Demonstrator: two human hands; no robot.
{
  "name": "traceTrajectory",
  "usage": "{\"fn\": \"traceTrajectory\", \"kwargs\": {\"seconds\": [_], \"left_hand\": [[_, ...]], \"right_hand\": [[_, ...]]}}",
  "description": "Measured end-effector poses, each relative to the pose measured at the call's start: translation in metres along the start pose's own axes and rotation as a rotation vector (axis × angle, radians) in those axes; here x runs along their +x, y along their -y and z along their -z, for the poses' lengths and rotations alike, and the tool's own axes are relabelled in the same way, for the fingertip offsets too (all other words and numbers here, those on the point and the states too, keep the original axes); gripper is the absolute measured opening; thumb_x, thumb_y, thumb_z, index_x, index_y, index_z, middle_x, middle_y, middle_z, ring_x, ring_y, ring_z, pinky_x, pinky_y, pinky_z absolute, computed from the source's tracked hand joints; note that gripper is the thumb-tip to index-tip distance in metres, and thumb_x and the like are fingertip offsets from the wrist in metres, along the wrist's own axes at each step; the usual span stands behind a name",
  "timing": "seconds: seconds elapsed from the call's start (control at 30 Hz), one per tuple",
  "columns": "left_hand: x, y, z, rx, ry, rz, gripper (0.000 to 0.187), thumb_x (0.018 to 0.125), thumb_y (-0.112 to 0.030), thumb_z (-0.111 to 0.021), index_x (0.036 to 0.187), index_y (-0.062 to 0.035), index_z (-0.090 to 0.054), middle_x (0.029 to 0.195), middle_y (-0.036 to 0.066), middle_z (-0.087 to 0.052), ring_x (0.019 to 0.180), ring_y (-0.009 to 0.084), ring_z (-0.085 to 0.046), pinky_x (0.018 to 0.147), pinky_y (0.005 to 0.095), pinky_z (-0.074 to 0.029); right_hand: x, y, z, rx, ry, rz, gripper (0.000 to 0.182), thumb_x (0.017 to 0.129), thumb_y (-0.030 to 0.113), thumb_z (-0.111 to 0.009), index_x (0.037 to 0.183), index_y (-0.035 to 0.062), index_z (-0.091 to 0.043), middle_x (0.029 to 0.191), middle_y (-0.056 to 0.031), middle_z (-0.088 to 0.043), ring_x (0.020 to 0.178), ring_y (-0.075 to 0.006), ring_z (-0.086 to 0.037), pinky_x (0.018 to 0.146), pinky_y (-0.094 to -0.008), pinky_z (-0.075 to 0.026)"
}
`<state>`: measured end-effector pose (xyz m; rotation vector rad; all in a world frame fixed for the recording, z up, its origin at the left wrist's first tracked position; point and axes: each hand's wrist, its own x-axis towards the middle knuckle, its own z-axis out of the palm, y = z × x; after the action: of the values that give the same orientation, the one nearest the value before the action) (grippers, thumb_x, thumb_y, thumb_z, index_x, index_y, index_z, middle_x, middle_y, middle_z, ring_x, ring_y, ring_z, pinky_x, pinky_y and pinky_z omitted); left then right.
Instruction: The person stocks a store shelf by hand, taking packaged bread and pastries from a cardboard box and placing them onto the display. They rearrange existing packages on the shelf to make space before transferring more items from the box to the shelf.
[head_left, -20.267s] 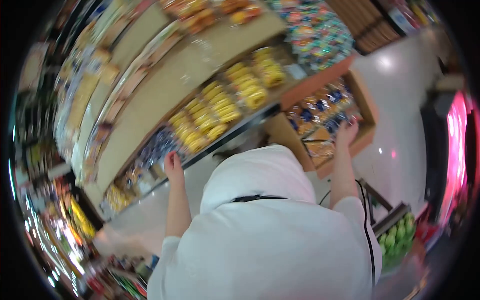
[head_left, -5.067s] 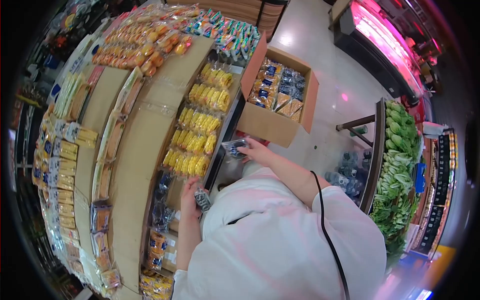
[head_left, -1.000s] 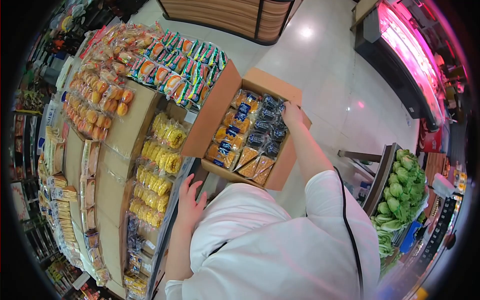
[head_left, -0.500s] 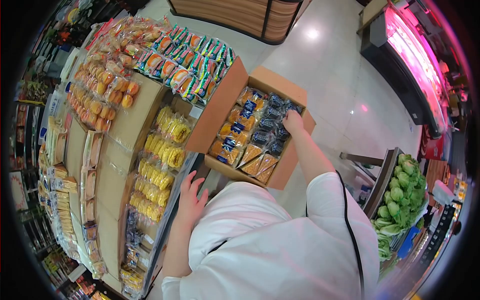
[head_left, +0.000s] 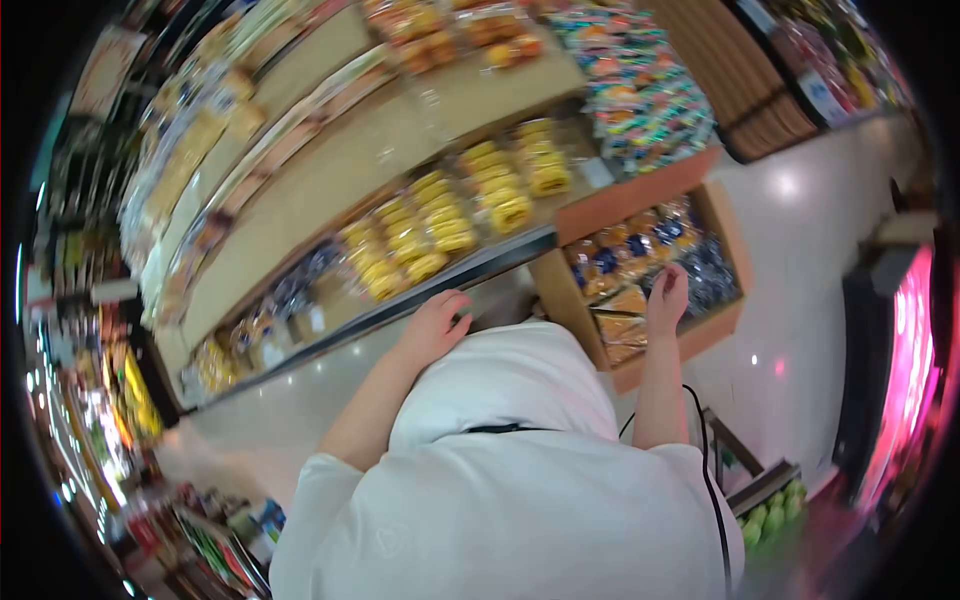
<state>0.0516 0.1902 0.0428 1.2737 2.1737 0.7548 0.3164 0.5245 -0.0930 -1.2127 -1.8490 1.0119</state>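
My right hand (head_left: 668, 298) is over the open cardboard box (head_left: 722, 212), its fingers loosely bent with a gap between them and no pack visible in them. Below it in the box lie packs in clear wrap with orange-brown contents and blue labels (head_left: 637, 245), dark blue packs (head_left: 708, 276) and wedge-shaped golden packs (head_left: 622, 335). My left hand (head_left: 438, 325) hovers empty by my lap, fingers a little curved and thumb apart, near the front edge of the display shelf (head_left: 480, 262). Some blur hides fine detail.
Bagged yellow pastries (head_left: 440, 215) stand in rows on the lower shelf. Colourful packets (head_left: 640, 90) are heaped above the box. A wooden-sided counter (head_left: 725, 75) stands beyond, a pink-lit case (head_left: 900, 370) at right, and green vegetables (head_left: 772, 515) at lower right.
The view has swung left, so the shelf and box appear turned and the box farther right. My right hand has moved from the dark packs toward the box's near side; my left fingers are less spread.
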Motion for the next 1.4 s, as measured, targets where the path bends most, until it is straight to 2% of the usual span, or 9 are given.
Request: {"fn": "traceTrajectory", "kwargs": {"seconds": [0.2,0.3,0.4,0.57,0.7,0.87,0.97,1.23,1.4], "left_hand": [[-0.078,0.071,0.033,-0.085,-0.218,0.329,0.019,0.090,-0.014,-0.060,0.105,-0.0034,-0.064,0.097,0.014,-0.064,0.086,0.0266,-0.065,0.075,0.0347,-0.053],[-0.116,0.122,0.056,-0.026,-0.349,0.386,0.018,0.087,-0.013,-0.062,0.103,-0.0031,-0.063,0.094,0.015,-0.064,0.084,0.0307,-0.064,0.064,0.0363,-0.053],[-0.147,0.170,0.085,-0.033,-0.425,0.515,0.018,0.086,-0.011,-0.062,0.102,-0.0028,-0.062,0.098,0.016,-0.063,0.089,0.0315,-0.063,0.073,0.0390,-0.053],[-0.190,0.258,0.136,0.440,-0.575,0.496,0.035,0.081,-0.013,-0.066,0.113,-0.0044,-0.058,0.117,0.018,-0.057,0.107,0.0359,-0.055,0.091,0.0460,-0.046],[-0.206,0.321,0.151,0.515,-0.494,0.568,0.054,0.076,-0.018,-0.071,0.125,-0.0052,-0.052,0.125,0.020,-0.051,0.113,0.0390,-0.051,0.094,0.0477,-0.044],[-0.211,0.330,0.167,0.463,-0.310,0.544,0.067,0.073,-0.019,-0.075,0.132,-0.0043,-0.047,0.128,0.022,-0.047,0.112,0.0408,-0.053,0.094,0.0461,-0.046],[-0.214,0.339,0.160,0.436,-0.245,0.506,0.069,0.073,-0.018,-0.075,0.134,-0.0045,-0.045,0.129,0.022,-0.047,0.110,0.0418,-0.054,0.092,0.0457,-0.047],[-0.218,0.341,0.171,0.317,-0.328,0.401,0.063,0.074,-0.015,-0.073,0.131,-0.0051,-0.047,0.136,0.024,-0.044,0.118,0.0430,-0.050,0.097,0.0462,-0.046],[-0.241,0.344,0.191,0.270,-0.427,0.406,0.058,0.079,-0.017,-0.071,0.131,-0.0056,-0.047,0.143,0.021,-0.038,0.123,0.0427,-0.048,0.098,0.0445,-0.047]], "right_hand": [[-0.072,0.124,-0.072,0.082,0.499,0.269,0.018,0.090,0.001,-0.059,0.108,0.0017,-0.059,0.086,-0.0066,-0.062,0.077,-0.0153,-0.060,0.073,-0.0280,-0.050],[-0.100,0.144,-0.101,0.196,0.595,0.141,0.021,0.089,-0.001,-0.059,0.110,0.0021,-0.059,0.086,-0.0064,-0.062,0.078,-0.0140,-0.061,0.073,-0.0273,-0.050],[-0.122,0.176,-0.124,0.220,0.624,0.141,0.021,0.091,-0.001,-0.057,0.111,0.0021,-0.059,0.085,-0.0064,-0.062,0.079,-0.0129,-0.061,0.072,-0.0265,-0.050],[-0.158,0.212,-0.164,0.169,0.742,0.139,0.021,0.091,0.001,-0.056,0.112,0.0027,-0.059,0.084,-0.0055,-0.062,0.077,-0.0122,-0.061,0.071,-0.0259,-0.051],[-0.192,0.242,-0.196,0.138,0.831,0.143,0.021,0.092,0.004,-0.057,0.113,0.0043,-0.061,0.085,-0.0052,-0.063,0.078,-0.0128,-0.062,0.069,-0.0266,-0.051],[-0.236,0.265,-0.225,-0.085,0.990,0.421,0.021,0.089,0.012,-0.058,0.108,0.0044,-0.061,0.094,-0.0138,-0.065,0.086,-0.0293,-0.064,0.076,-0.0361,-0.052],[-0.254,0.270,-0.225,-0.085,1.111,0.336,0.021,0.089,0.013,-0.057,0.108,0.0057,-0.062,0.098,-0.0151,-0.065,0.090,-0.0327,-0.063,0.079,-0.0385,-0.051],[-0.276,0.275,-0.238,-0.111,0.951,0.276,0.019,0.090,0.014,-0.058,0.105,0.0043,-0.063,0.098,-0.0152,-0.066,0.091,-0.0323,-0.065,0.080,-0.0372,-0.053],[-0.281,0.280,-0.252,-0.123,1.055,0.245,0.017,0.091,0.010,-0.058,0.106,0.0031,-0.064,0.092,-0.0135,-0.068,0.086,-0.0249,-0.068,0.074,-0.0337,-0.054]]}}
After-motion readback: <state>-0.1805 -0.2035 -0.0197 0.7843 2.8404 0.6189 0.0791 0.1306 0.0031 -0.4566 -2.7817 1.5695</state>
